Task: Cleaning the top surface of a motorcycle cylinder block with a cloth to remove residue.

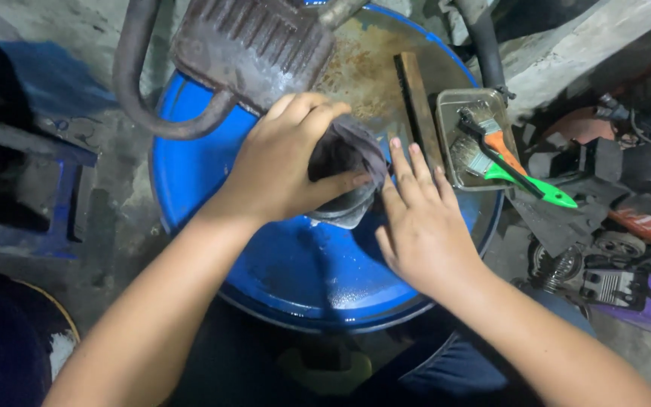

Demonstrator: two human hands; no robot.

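Left hand (284,162) clamped over dark rag (356,147) wrapped round metal part (344,211), frame centre, on blue drum (295,264). Right hand (420,226) flat, fingers spread, beside it. Part probably heavy, greasy (grip through rag). Brushes (499,154) in tray, upper right.

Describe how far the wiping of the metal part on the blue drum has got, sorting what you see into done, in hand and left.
Done: hard to tell; no clean patch is visible. In hand: the left hand presses a dark rag onto the metal part, and the right hand rests beside it on the blue drum. Left: the finned casing looks grimy, and the brushes lie in their tray.
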